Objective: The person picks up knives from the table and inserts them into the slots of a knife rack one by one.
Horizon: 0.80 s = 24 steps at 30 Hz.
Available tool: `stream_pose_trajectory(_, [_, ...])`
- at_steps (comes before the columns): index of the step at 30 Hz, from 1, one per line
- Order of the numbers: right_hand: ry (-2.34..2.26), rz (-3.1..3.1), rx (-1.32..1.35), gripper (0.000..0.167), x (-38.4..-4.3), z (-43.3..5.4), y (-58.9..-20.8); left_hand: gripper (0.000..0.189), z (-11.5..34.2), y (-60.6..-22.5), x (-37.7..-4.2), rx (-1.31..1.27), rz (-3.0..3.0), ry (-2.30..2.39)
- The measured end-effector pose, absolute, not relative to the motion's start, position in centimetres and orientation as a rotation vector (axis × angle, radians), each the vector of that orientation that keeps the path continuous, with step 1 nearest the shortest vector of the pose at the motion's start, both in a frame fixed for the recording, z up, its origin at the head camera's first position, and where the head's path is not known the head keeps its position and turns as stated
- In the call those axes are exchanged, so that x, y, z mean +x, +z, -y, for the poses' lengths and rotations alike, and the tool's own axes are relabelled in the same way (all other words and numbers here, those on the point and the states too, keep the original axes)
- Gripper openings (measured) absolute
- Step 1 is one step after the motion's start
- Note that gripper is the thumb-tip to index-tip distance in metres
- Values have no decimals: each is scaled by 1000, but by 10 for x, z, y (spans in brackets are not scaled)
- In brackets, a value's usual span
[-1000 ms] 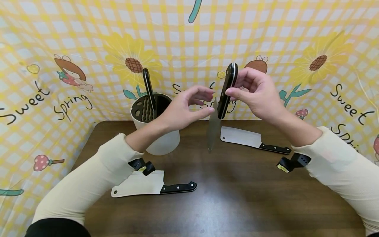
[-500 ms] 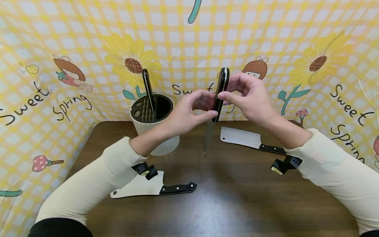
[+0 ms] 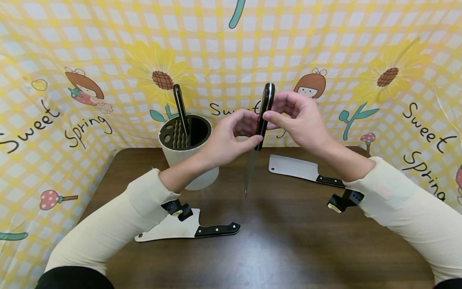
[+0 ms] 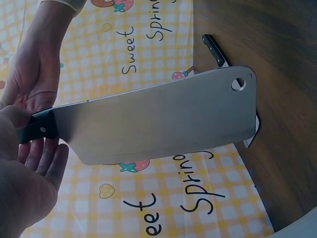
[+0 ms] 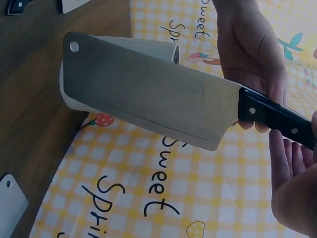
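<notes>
A cleaver (image 5: 153,94) with a broad steel blade and a black riveted handle hangs upright above the table, blade down. From the head view its blade is nearly edge-on. My left hand (image 3: 229,138) pinches the handle low, close to the blade, between thumb and fingers. Higher up the same handle, my right hand (image 3: 303,120) holds it with thumb and fingertips. In the left wrist view the wide face of the blade, with a round hole near its end corner, fills the middle and covers part of the table.
Behind my left forearm stands a white round knife holder (image 3: 200,178), with one black-handled knife (image 3: 179,102) in it. A large cleaver (image 3: 187,224) lies front left, partly under my left wrist in view. Another cleaver (image 3: 294,166) lies back right. Patterned cloth rises behind the brown table (image 3: 281,249).
My right hand has brought the cleaver left and slightly down. My left hand, earlier apart from the handle, has closed its thumb and fingers on it. The things on the table have stayed put.
</notes>
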State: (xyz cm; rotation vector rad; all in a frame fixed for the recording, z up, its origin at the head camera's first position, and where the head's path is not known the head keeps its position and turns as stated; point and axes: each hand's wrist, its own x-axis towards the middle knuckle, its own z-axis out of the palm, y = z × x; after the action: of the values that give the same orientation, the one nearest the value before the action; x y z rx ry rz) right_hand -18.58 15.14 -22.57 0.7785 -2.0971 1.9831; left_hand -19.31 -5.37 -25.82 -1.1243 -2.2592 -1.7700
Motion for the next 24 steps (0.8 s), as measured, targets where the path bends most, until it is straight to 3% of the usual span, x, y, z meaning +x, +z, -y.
stream_pose_trajectory(8, [1968, 2134, 754, 17, -186, -164, -227, 36, 63, -254, -192, -1029, 2299, -1784])
stream_pose_trajectory(18, [1821, 2334, 641, 34, -188, -188, -239, 39, 75, -242, -187, -971, 2304, -1786])
stream_pose_trajectory(24, [1816, 2320, 598, 26, -189, -208, -253, 39, 85, -238, -185, -940, 2287, -1825])
